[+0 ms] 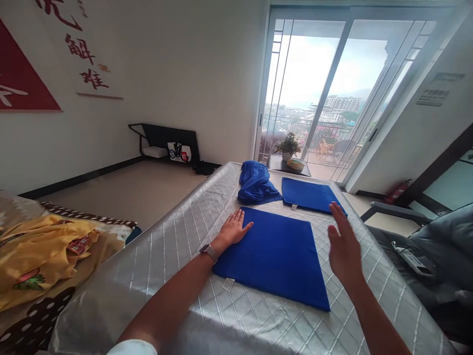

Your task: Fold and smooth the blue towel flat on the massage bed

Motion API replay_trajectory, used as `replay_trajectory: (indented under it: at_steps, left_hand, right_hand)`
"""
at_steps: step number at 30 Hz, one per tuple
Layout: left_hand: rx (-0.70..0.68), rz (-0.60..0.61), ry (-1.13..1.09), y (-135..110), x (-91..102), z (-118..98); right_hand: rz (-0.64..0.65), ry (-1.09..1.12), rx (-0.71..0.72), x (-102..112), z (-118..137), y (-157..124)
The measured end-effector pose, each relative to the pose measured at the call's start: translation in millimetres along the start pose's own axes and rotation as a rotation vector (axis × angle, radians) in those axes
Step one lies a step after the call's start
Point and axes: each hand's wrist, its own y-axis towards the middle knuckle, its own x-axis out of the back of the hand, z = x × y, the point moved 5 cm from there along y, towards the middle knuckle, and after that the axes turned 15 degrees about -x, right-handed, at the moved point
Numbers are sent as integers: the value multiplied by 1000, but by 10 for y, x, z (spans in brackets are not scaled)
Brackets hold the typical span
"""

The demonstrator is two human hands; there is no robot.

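A flat blue square of cloth (277,251), perhaps a cushion cover, lies on the quilted silver bed surface (177,296) in front of me. My left hand (234,228) rests flat on its far left corner area, fingers stretched out, with a watch on the wrist. Raised to the right of the cloth is my right hand (344,246), open and holding nothing, its fingers extended. Beyond the near cloth lie a second flat blue square (312,195) with a white tag and a crumpled blue cloth (256,183).
Yellow patterned fabric (55,251) is heaped at left. A dark armchair (443,246) at right bears a white power strip (412,259). Behind the bed's far end are a potted plant (288,144) on a chair and sliding glass doors (306,84). A fire extinguisher (397,191) stands near the right wall.
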Motion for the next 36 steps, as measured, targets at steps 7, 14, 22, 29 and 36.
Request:
replay_trajectory:
  at_steps: [7,14,22,29,36]
  left_hand:
    - [-8,-20,19,1,-77,61]
    - [-4,24,92,-19,-24,61]
    - [-280,7,82,192,55,-803]
    - [-535,-38,-128,867,-181,-2156]
    - [-368,9,-203,1061,-467,-2143]
  right_hand:
    - [489,-585,-232,-1141,-867,120]
    - [499,-694,-274,-1244,-1068,9]
    - [497,-638,-310,-1221,-1006,27]
    - [518,-648,-235,-1216,-1067,-23]
    - [526,-648,-222,-1206,-1075,-34]
